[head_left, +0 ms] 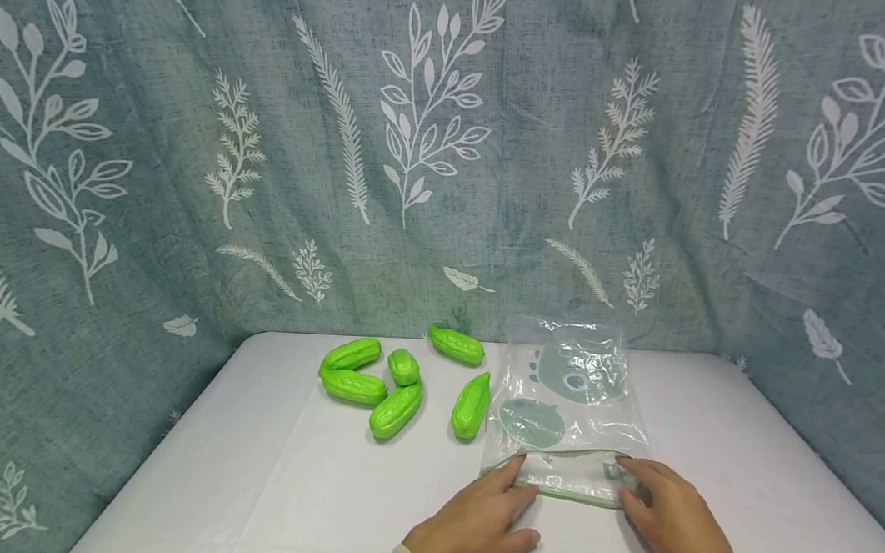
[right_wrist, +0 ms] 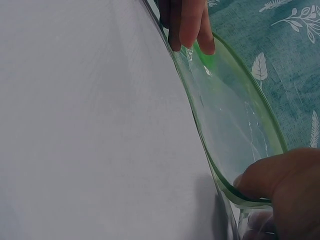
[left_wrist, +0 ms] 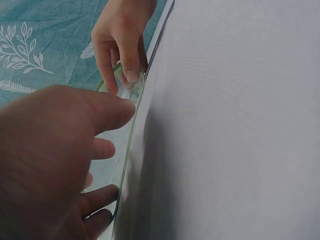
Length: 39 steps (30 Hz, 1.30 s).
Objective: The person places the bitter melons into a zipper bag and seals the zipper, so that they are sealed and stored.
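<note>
A clear zip bag (head_left: 564, 462) with grey-green prints and a green zip edge lies flat on the table, its mouth toward me. In the right wrist view the green rim (right_wrist: 272, 115) is parted into a wide oval. My left hand (head_left: 478, 521) is at the mouth's left side, fingertips touching the rim, fingers loosely extended and thumb apart. At the right corner, my right hand (head_left: 674, 510) pinches the rim between thumb and fingers; its thumb (right_wrist: 260, 177) lies over the edge. Left of the bag lie several bright green ribbed vegetables (head_left: 471, 406), cucumber-like in shape.
The white table (head_left: 311, 487) ends at a back edge against a blue-green leaf-print curtain (head_left: 414, 250), which also hangs at both sides. One green vegetable (head_left: 456, 345) lies by that back edge; others (head_left: 354, 386) sit farther left. The bag's far end reaches the curtain.
</note>
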Each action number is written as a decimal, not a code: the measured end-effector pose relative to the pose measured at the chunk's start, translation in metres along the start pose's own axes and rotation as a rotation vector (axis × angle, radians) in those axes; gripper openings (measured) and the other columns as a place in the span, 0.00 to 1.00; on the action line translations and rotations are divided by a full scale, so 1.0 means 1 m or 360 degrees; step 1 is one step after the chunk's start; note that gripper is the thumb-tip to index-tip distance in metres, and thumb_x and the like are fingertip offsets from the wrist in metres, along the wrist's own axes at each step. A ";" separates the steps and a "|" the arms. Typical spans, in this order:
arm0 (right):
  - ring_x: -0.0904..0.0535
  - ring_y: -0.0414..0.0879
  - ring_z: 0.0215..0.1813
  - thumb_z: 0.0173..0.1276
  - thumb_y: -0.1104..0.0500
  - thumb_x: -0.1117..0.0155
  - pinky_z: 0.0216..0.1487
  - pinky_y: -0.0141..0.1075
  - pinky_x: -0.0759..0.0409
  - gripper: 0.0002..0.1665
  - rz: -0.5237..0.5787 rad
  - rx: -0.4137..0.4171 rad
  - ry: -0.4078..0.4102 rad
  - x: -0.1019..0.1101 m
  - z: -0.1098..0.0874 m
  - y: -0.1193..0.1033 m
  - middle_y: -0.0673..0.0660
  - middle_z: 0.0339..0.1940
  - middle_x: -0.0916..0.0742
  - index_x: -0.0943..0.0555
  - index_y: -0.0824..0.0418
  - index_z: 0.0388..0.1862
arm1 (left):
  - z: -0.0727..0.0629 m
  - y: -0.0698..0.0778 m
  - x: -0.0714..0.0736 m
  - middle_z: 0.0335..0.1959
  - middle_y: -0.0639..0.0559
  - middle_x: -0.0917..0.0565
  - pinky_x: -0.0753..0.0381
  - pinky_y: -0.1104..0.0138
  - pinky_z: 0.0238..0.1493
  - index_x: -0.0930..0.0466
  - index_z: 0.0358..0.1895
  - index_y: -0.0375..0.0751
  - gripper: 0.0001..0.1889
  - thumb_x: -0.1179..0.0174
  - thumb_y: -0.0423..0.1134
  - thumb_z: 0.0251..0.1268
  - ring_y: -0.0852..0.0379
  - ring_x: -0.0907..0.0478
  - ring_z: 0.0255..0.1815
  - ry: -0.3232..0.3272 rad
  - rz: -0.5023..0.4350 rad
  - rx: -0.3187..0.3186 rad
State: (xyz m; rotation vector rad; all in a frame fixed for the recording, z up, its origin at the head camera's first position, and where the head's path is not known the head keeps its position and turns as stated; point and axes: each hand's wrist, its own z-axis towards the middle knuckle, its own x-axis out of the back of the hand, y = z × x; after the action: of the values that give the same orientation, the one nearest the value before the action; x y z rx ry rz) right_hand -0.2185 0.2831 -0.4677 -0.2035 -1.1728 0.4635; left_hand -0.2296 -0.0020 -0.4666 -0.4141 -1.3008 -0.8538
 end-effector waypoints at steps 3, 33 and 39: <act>0.21 0.65 0.58 0.61 0.61 0.27 0.55 0.62 0.25 0.27 0.0032 0.0034 0.0039 0.000 0.000 0.000 0.63 0.55 0.16 0.18 0.62 0.60 | 0.000 0.000 0.000 0.76 0.40 0.37 0.35 0.64 0.70 0.24 0.66 0.48 0.26 0.43 0.55 0.70 0.51 0.38 0.75 -0.0003 -0.0001 -0.0001; 0.19 0.63 0.55 0.65 0.57 0.29 0.51 0.56 0.19 0.31 0.0059 0.0011 -0.0019 -0.003 0.002 -0.006 0.65 0.56 0.17 0.24 0.64 0.66 | 0.014 0.004 0.002 0.67 0.54 0.25 0.31 0.67 0.66 0.21 0.63 0.50 0.24 0.47 0.58 0.72 0.59 0.32 0.69 -0.0075 0.0153 -0.0024; 0.19 0.62 0.55 0.65 0.57 0.29 0.52 0.57 0.19 0.31 0.0087 0.0041 -0.0034 -0.003 0.002 -0.005 0.63 0.56 0.17 0.23 0.64 0.66 | 0.022 0.006 0.002 0.67 0.54 0.25 0.24 0.64 0.60 0.20 0.63 0.47 0.24 0.46 0.56 0.72 0.59 0.32 0.70 -0.0065 0.0094 0.0128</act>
State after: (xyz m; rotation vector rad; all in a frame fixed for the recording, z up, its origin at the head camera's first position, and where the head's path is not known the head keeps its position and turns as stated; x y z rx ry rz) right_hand -0.2198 0.2771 -0.4679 -0.2094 -1.1837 0.5297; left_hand -0.2396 0.0168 -0.4574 -0.4062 -1.3495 -0.7445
